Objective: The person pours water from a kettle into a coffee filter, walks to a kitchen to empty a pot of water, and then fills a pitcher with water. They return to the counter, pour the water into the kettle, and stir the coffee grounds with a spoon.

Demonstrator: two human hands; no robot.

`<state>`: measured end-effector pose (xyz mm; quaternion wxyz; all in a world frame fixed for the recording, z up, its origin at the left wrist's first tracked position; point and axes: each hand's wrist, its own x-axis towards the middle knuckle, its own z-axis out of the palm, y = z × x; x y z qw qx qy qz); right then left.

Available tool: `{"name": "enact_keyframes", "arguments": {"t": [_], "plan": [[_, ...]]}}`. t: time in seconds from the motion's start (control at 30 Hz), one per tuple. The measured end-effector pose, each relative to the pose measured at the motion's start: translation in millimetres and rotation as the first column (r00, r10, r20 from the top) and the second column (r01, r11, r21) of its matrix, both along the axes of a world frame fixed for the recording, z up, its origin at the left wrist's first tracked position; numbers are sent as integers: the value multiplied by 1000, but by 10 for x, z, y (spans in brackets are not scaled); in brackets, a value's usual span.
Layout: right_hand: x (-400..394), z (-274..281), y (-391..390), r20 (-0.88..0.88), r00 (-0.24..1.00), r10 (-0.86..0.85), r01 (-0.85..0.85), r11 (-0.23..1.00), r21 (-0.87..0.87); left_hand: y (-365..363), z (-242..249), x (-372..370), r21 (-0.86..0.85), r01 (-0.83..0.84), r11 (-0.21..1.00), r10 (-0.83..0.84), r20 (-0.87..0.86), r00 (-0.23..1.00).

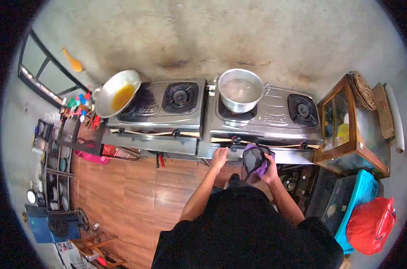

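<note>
My right hand [270,170] grips a grey and purple fabric piece with black edging [256,160], its kind unclear, in front of the right stove [275,121]. To the left of it is my left hand [219,158], fingers curled together close to the stove's front edge; what they hold, if anything, is too small to make out. A silver two-handled pot [240,106] with cloudy liquid inside sits on that stove's left burner. On the left stove [156,117], a wok [105,96] with yellow-brown oil rests over the left burner.
At the right stand a wooden glass-fronted cabinet [356,145], a turquoise bin [358,201] and a red bag [371,226]. Dish racks [58,166] line the left wall. Bottles and small items [80,107] crowd beside the wok. Brown tile floor [136,193] lies below.
</note>
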<state>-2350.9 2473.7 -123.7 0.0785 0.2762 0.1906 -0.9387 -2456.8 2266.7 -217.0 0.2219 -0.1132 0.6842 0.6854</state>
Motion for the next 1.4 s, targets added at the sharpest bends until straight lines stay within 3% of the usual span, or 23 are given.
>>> {"name": "enact_keyframes", "arguments": {"t": [0.07,0.13,0.2,0.23,0.3,0.37,0.4,0.47,0.6,0.67,0.73,0.8,0.83,0.87,0.93,0.97,1.0,1.07,1.13,1.2,1.3,1.33,1.4], "plan": [[-121,-59,164,5,1000,-23,23,999,26,130,30,-169,-32,12,999,-6,181,984],[-197,-29,262,25,999,-35,36,999,-4,309,-18,-267,2,-35,999,34,157,987],[-188,-88,319,43,997,-63,63,998,3,440,-59,-266,-265,-44,963,34,-42,999],[-161,-105,327,37,997,-69,69,997,19,488,-142,-272,-268,-61,962,43,-76,996],[-158,-89,321,-8,995,-95,95,995,17,546,-485,-296,-306,-32,951,4,-92,996],[-94,-38,326,24,997,-72,71,997,24,614,-520,-275,-325,-25,946,10,-50,999],[-79,-73,350,64,997,-48,47,999,7,645,-282,-256,-324,-19,946,6,-44,999],[-74,33,351,81,996,-36,34,999,22,673,274,-193,-688,-43,725,-186,-255,949],[-180,139,348,59,998,3,-7,998,60,675,250,-196,-802,-147,579,-388,-429,815],[-255,234,305,92,996,5,-17,991,134,645,387,-176,-767,-146,625,-368,-454,811],[-360,349,216,126,992,-7,-19,980,200,643,948,-71,-574,-81,815,-210,-422,882],[-455,444,133,117,992,51,-85,947,309,591,1388,75,-347,195,917,-332,-399,855],[-487,607,62,51,993,104,-114,947,299,599,1547,132,-330,267,906,-405,-488,773],[-538,293,64,30,988,150,-153,945,289,618,1627,167,-319,336,886,-463,-571,678],[-662,468,-54,108,976,190,-213,934,287,609,1605,204,-497,228,837,-527,-620,581],[-713,620,-139,25,990,141,-143,962,232,589,1514,184,-496,183,849,-482,-583,654],[-749,642,-106,-22,973,231,-210,915,343,555,1514,175,-387,134,913,-361,-608,707],[-790,697,-166,-114,966,231,-186,932,312,475,1474,138,-228,18,974,-160,-626,763],[-772,796,-224,-104,956,274,-241,937,253,356,1392,33,-136,10,991,-91,-605,791],[-772,801,-314,-220,943,251,-205,956,212,246,1438,-7,44,31,999,-4,-512,859],[-786,780,-454,-206,958,200,-164,970,182,52,1312,-123,148,14,989,70,-545,836],[-787,801,-497,-196,960,200,-172,974,150,-19,1286,-143,257,-1,967,125,-465,876],[-784,875,-604,-135,979,154,-136,982,134,-139,1373,-158,435,-237,869,289,-55,956]]}}
